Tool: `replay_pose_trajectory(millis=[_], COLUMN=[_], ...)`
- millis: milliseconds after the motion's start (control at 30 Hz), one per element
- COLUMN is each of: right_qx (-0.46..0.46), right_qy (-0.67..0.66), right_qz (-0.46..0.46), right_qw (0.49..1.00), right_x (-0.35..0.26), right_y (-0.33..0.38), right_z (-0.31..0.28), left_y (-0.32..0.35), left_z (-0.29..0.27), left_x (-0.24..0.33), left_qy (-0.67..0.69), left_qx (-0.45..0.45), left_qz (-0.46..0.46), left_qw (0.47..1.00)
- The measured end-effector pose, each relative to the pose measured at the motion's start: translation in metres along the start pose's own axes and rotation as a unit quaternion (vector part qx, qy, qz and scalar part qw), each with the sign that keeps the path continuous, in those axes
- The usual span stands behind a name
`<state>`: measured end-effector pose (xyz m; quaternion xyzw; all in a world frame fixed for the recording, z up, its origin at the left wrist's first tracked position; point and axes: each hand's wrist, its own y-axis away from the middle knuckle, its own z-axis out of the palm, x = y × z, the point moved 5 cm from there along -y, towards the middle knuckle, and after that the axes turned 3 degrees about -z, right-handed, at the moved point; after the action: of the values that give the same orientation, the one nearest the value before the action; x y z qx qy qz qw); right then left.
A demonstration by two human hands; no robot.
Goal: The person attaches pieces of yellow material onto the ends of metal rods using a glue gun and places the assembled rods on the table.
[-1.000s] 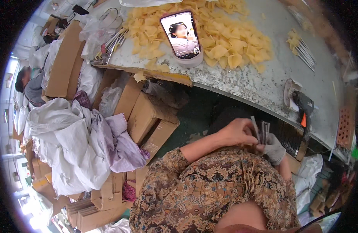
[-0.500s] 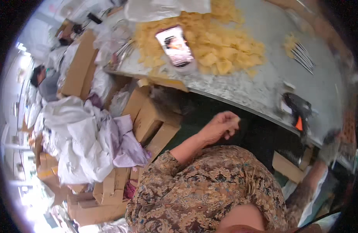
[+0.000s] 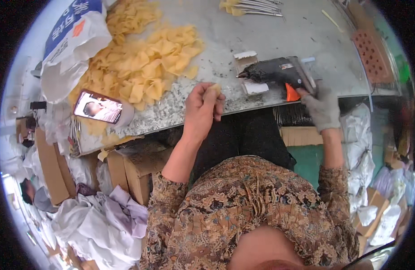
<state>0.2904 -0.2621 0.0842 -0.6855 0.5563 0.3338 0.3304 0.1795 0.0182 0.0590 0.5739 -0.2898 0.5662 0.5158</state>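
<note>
My left hand is closed in a pinch at the table's front edge, with a small pale-yellow petal-like piece between thumb and fingers. To the right lies a black hot glue gun with an orange trigger, its nozzle pointing left between small white blocks. My right hand, in a grey glove with a bare fingertip showing, is at the gun's handle end; motion blur hides whether its fingers close around it. A heap of thin yellow petal-like pieces covers the table's left part.
A lit phone leans on a pale round object at the table's left front. Thin metallic rods with yellow pieces lie at the far edge. A white-and-blue bag stands left; cardboard boxes and white sacks crowd below.
The view has swung right, toward the glue gun. My left hand has come up to the table edge with the yellow piece, and my right hand has reached the gun's handle end.
</note>
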Motion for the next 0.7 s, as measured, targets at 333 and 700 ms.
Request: replay_pose_trajectory(millis=[333, 700], right_qx=[-0.075, -0.064], right_qy=[0.314, 0.366], right_qz=[-0.079, -0.090], right_qw=[0.943, 0.924], right_x=[-0.037, -0.033], right_y=[0.005, 0.005], right_z=[0.016, 0.020], left_y=[-0.022, -0.019], left_z=[0.013, 0.023], left_x=[-0.003, 0.009], left_qy=[0.032, -0.056], left_qx=[-0.039, -0.031], left_qz=[-0.027, -0.010], left_qw=[0.998, 0.998])
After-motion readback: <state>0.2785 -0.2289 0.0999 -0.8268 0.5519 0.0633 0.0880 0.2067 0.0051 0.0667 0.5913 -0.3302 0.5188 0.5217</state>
